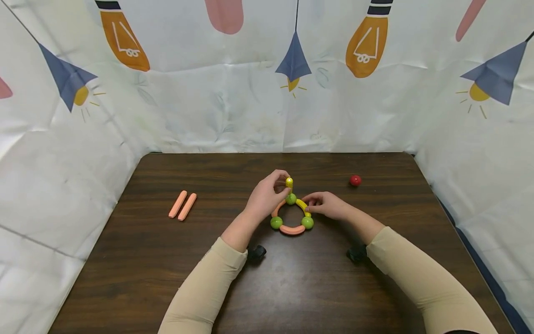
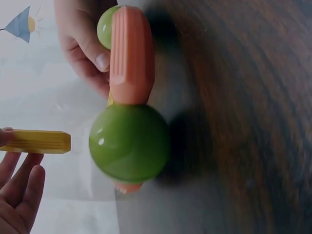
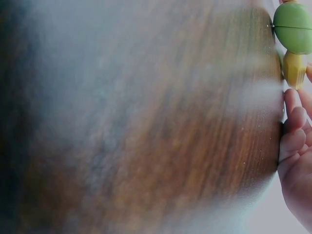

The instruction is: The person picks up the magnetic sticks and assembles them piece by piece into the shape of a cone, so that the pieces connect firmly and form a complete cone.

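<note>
A ring of curved pieces and green balls lies on the table [image 1: 167, 278]: an orange curve [image 1: 292, 230] in front, another at the left, a yellow curve [image 1: 301, 204] at the right, joined by green balls [image 1: 307, 222]. My left hand [image 1: 264, 197] pinches a yellow stick [image 1: 289, 183] upright over the rear green ball [image 1: 290, 199]; whether they touch I cannot tell. In the left wrist view the stick [image 2: 41, 142] is between finger and thumb. My right hand [image 1: 327, 205] holds the ring's yellow curve, also seen in the right wrist view [image 3: 294, 70], with its fingertips.
Two straight orange sticks [image 1: 177, 204] [image 1: 187, 207] lie side by side at the left of the table. A red ball [image 1: 355, 180] sits at the back right. Behind the table hangs a white cloth [image 1: 250, 111] printed with lamps and bulbs.
</note>
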The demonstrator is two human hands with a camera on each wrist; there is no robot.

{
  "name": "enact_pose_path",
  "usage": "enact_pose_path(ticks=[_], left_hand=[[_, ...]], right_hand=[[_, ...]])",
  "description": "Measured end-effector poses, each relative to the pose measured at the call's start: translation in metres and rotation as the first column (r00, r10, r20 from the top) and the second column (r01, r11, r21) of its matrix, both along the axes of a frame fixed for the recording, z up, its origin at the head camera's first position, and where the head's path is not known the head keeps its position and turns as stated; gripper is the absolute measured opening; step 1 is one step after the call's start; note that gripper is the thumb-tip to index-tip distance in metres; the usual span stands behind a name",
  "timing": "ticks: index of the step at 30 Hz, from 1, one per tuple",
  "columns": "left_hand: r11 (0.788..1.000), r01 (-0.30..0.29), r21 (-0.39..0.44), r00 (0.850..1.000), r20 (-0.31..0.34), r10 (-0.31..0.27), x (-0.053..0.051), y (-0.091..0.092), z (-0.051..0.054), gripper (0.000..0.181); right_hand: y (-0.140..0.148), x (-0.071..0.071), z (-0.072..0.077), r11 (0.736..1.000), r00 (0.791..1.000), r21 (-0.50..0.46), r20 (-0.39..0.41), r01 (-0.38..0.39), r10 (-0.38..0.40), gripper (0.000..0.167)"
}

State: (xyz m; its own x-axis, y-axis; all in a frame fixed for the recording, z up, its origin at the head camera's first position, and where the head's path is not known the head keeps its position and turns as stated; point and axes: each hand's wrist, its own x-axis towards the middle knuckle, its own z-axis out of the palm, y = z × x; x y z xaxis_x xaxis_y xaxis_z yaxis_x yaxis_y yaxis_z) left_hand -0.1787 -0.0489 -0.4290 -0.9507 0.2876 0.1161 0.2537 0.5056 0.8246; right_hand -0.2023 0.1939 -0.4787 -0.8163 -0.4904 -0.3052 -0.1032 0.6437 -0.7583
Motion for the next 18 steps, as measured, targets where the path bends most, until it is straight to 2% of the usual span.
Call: enact_pose_path(ticks=[11, 18], left_hand=[[0.999, 0.004, -0.032, 1.000, 0.024, -0.003, 0.0011, 0.0066, -0.0085, 0.025], [0.999, 0.017, -0.043, 0.999, 0.035, -0.016, 0.0016, 0.0070, -0.0069, 0.027]], right_hand=[[0.0000, 0.0002, -0.0001, 1.000, 1.000, -0.016, -0.008, -0.011, 0.011, 0.038], [-0.0004, 0.0021, 0.0027, 1.000, 1.000, -0.013, -0.016, -0.019, 0.019, 0.038]])
